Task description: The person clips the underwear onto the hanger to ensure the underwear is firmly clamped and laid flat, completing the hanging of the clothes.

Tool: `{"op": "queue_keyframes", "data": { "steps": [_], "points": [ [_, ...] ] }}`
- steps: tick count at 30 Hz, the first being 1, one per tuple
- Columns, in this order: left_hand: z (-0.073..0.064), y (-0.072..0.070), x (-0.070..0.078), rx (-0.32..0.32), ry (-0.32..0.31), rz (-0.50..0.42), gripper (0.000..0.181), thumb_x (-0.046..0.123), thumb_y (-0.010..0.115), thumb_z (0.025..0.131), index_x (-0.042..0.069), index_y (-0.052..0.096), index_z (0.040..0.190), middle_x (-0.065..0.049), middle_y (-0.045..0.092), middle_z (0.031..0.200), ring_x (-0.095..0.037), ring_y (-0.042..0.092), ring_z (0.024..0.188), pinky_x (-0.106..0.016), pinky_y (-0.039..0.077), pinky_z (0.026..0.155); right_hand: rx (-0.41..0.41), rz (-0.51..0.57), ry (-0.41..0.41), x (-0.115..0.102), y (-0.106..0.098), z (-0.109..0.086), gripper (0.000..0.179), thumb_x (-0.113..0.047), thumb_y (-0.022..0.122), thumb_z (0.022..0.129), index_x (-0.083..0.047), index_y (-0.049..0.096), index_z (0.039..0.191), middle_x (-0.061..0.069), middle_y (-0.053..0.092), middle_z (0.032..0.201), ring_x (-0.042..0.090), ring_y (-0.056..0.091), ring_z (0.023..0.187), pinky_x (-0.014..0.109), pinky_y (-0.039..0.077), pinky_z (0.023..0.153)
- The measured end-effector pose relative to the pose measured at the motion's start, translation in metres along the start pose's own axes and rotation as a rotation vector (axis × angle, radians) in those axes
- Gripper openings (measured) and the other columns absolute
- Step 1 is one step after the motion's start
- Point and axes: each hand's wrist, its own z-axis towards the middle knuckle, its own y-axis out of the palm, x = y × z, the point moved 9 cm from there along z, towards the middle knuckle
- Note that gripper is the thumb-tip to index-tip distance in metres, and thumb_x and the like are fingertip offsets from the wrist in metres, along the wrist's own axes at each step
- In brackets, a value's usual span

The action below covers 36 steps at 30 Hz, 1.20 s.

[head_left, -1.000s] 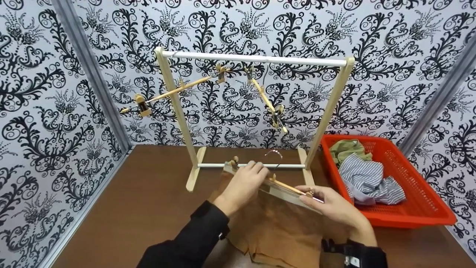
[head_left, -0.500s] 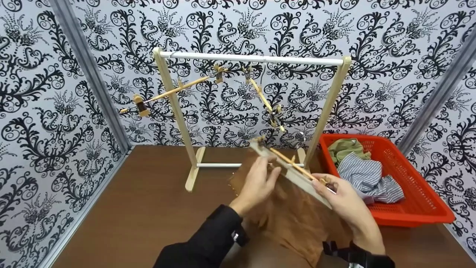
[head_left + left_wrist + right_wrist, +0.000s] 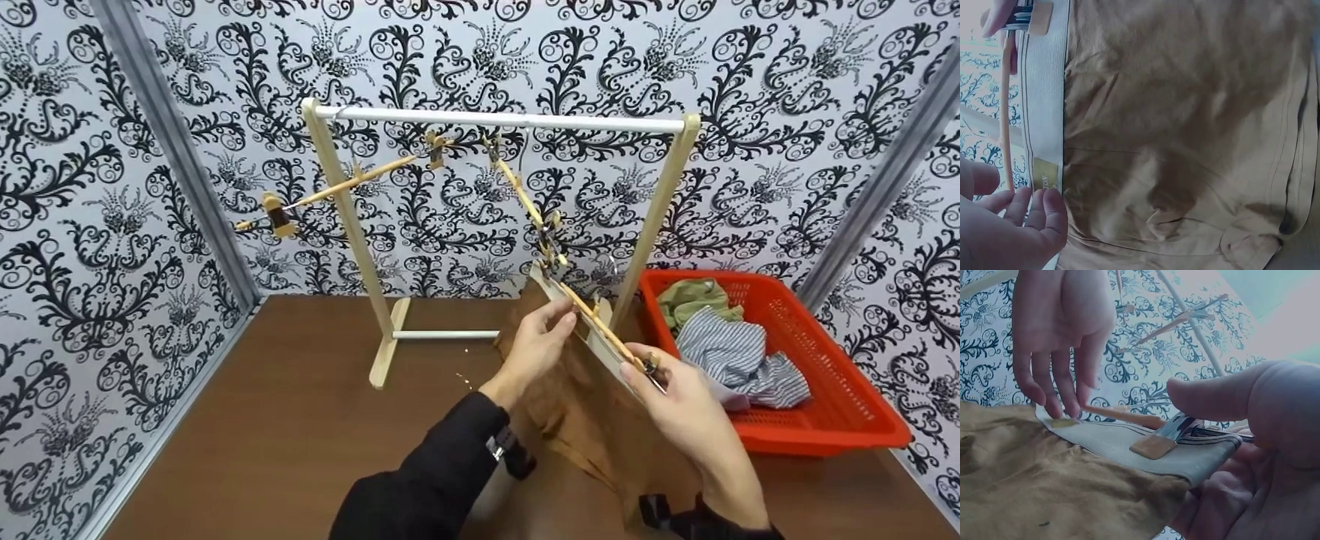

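Brown shorts (image 3: 1185, 101) with a pale waistband (image 3: 1117, 444) hang from a wooden clip hanger (image 3: 596, 319), tilted down toward the right. My right hand (image 3: 679, 405) holds the hanger's near end, thumb by the clip (image 3: 1154, 445) and fingers under the waistband. The clip sits over the waistband's edge. My left hand (image 3: 532, 345) is at the middle of the waistband, its fingertips (image 3: 1050, 198) touching it near a gold label (image 3: 1045, 173); the thumb stands apart. The far clip overlaps a hanging hanger in the head view.
A wooden rack (image 3: 667, 217) with a white top rail (image 3: 495, 118) stands at the back. Two clip hangers, a left one (image 3: 352, 182) and a right one (image 3: 517, 191), hang from it. At right, a red basket (image 3: 847, 375) holds green cloth (image 3: 697, 300) and striped cloth (image 3: 724, 345).
The shorts and hanger have swung right and turned steeper, the far end rising toward the rack. My left hand has let go of its grip over the hanger and moved right along the waistband.
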Motion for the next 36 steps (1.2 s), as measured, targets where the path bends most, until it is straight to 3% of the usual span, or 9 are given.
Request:
{"op": "queue_keyframes", "data": {
  "steps": [2, 6, 9, 16, 19, 23, 28, 30, 36],
  "points": [
    [0.002, 0.000, -0.001, -0.001, -0.006, -0.041, 0.038, -0.005, 0.054, 0.100, -0.014, 0.053, 0.137, -0.025, 0.063, 0.130, -0.034, 0.059, 0.123, -0.032, 0.049, 0.101, -0.043, 0.054, -0.002, -0.002, 0.004, -0.001, 0.048, -0.013, 0.063, 0.101, 0.007, 0.051, 0.143, 0.023, 0.061, 0.131, 0.024, 0.060, 0.108, 0.020, 0.051, 0.085],
    [0.004, 0.001, -0.003, -0.007, -0.018, -0.112, 0.043, -0.012, 0.053, 0.096, -0.012, 0.051, 0.139, -0.025, 0.064, 0.128, -0.034, 0.061, 0.120, -0.031, 0.051, 0.096, -0.143, 0.168, 0.017, -0.005, 0.011, -0.004, 0.062, -0.007, 0.061, 0.101, 0.003, 0.032, 0.155, 0.027, 0.058, 0.125, 0.018, 0.060, 0.086, 0.020, 0.050, 0.070],
    [0.006, 0.000, -0.002, -0.015, -0.021, -0.158, 0.046, -0.013, 0.053, 0.095, -0.010, 0.051, 0.141, -0.024, 0.063, 0.130, -0.033, 0.060, 0.122, -0.032, 0.050, 0.099, -0.168, 0.224, 0.015, -0.010, 0.015, -0.006, 0.068, -0.006, 0.062, 0.100, -0.002, 0.028, 0.158, 0.025, 0.058, 0.120, 0.017, 0.057, 0.074, 0.025, 0.050, 0.061],
    [0.007, 0.004, -0.001, -0.057, -0.065, -0.372, 0.056, -0.011, 0.054, 0.093, 0.002, 0.049, 0.148, -0.014, 0.060, 0.140, -0.024, 0.057, 0.127, -0.033, 0.047, 0.102, -0.022, 0.359, -0.017, -0.023, 0.015, -0.010, 0.066, 0.001, 0.064, 0.097, -0.004, 0.035, 0.156, 0.024, 0.058, 0.131, 0.021, 0.060, 0.085, 0.027, 0.051, 0.065],
    [0.009, 0.007, 0.006, -0.084, -0.034, -0.423, 0.058, -0.011, 0.054, 0.094, 0.004, 0.047, 0.149, -0.012, 0.057, 0.143, -0.023, 0.055, 0.131, -0.033, 0.044, 0.106, 0.028, 0.449, -0.030, -0.031, 0.015, -0.011, 0.065, 0.002, 0.063, 0.097, -0.002, 0.034, 0.156, 0.025, 0.054, 0.141, 0.020, 0.064, 0.104, 0.024, 0.055, 0.079],
    [0.017, 0.012, 0.019, -0.107, 0.012, -0.545, 0.061, -0.013, 0.053, 0.094, 0.006, 0.044, 0.151, -0.013, 0.052, 0.148, -0.023, 0.049, 0.137, -0.035, 0.037, 0.114, 0.062, 0.549, -0.060, -0.045, 0.015, -0.009, 0.065, 0.002, 0.061, 0.099, -0.001, 0.032, 0.156, 0.023, 0.043, 0.153, 0.025, 0.052, 0.134, 0.028, 0.047, 0.101],
    [0.030, 0.025, 0.039, -0.116, 0.057, -0.814, 0.064, -0.016, 0.051, 0.093, 0.008, 0.043, 0.151, -0.013, 0.044, 0.154, -0.026, 0.043, 0.142, -0.037, 0.033, 0.116, 0.108, 0.581, -0.100, -0.060, 0.009, -0.002, 0.065, 0.000, 0.061, 0.100, 0.001, 0.029, 0.156, 0.017, 0.037, 0.158, 0.027, 0.044, 0.140, 0.027, 0.042, 0.106],
    [0.035, 0.030, 0.048, -0.121, 0.077, -0.875, 0.064, -0.017, 0.051, 0.092, 0.008, 0.042, 0.151, -0.012, 0.043, 0.155, -0.026, 0.042, 0.143, -0.035, 0.034, 0.115, 0.130, 0.578, -0.114, -0.066, 0.005, 0.001, 0.066, -0.001, 0.061, 0.100, 0.001, 0.028, 0.156, 0.015, 0.035, 0.159, 0.025, 0.042, 0.142, 0.026, 0.040, 0.107],
    [0.052, 0.037, 0.069, -0.071, 0.129, -0.890, 0.063, -0.019, 0.050, 0.092, 0.003, 0.041, 0.150, -0.016, 0.042, 0.154, -0.022, 0.043, 0.142, -0.029, 0.035, 0.113, 0.170, 0.639, -0.145, -0.081, -0.007, 0.016, 0.067, 0.000, 0.062, 0.099, 0.002, 0.028, 0.156, 0.016, 0.036, 0.160, 0.024, 0.041, 0.143, 0.027, 0.039, 0.109]
  ]
}}
